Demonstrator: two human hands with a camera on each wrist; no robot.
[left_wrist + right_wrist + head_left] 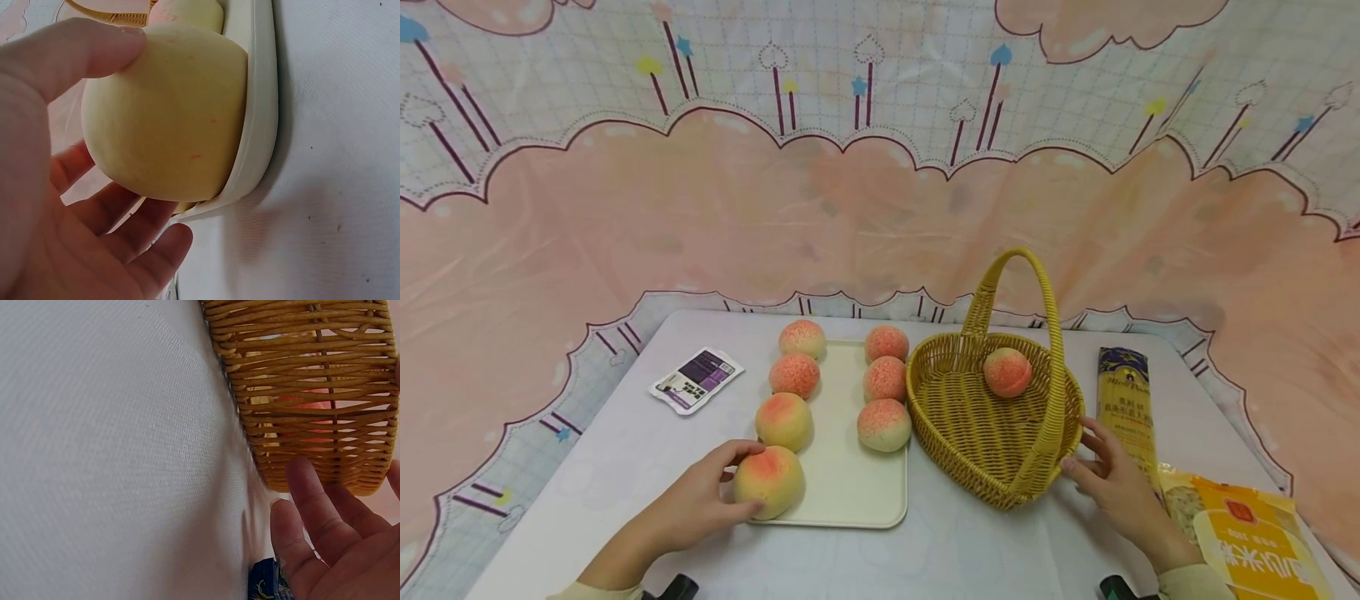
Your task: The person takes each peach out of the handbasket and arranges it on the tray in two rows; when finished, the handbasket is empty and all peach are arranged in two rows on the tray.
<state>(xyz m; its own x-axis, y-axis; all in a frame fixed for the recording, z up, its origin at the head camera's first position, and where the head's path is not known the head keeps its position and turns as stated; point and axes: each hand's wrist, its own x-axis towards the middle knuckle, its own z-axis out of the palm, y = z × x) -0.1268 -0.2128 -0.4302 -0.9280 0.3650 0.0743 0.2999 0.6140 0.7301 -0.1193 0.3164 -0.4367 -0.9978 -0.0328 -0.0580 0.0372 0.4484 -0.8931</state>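
Note:
My left hand [696,500] is round the nearest peach [769,483], a yellow one with a red blush, at the near left corner of a cream tray [850,492]. In the left wrist view its thumb [100,47] lies against the peach on one side, with fingers bent along the other. Fingers of my right hand [1116,492] touch the right outer wall of a yellow wicker basket [970,467], loosely spread. One pinkish peach [1007,372] sits inside that basket. In the right wrist view, the fingertips [300,472] rest at the basket's woven side.
More peaches line the tray's left edge [784,421] and right edge [886,379]. A purple and white packet [696,381] lies at the left. Right of the basket are a spaghetti pack [1126,408] and an orange-yellow bag [1247,533]. The basket's tall handle [1052,333] arches upward.

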